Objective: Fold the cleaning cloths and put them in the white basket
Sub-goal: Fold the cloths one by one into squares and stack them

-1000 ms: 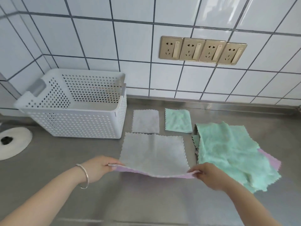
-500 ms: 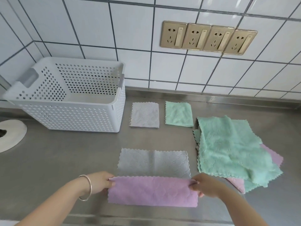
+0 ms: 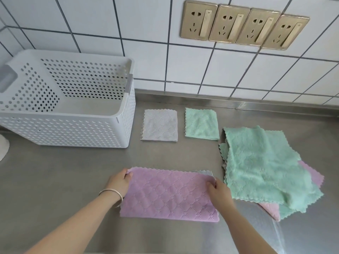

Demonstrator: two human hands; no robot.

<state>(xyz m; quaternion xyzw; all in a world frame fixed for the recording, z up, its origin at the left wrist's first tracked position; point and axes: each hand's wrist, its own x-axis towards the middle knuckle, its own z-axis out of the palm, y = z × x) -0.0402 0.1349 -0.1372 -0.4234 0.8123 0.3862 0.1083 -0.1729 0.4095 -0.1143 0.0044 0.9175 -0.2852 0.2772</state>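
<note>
A pink cloth lies folded in half on the steel counter, its grey underside just showing at the far right corner. My left hand pinches its far left corner and my right hand pinches its far right corner. Behind it lie a folded grey cloth and a folded green cloth. The white perforated basket stands at the back left with nothing visible inside. To the right sits a loose pile of green cloths over a pink one.
The steel counter ends at a white tiled wall carrying a row of gold power sockets. A white round object shows at the left edge. The counter's front edge runs below my forearms.
My hands brought the near edge of the cloth up and over to the far edge, so the grey face is covered and the pink side now faces up, folded in half.
</note>
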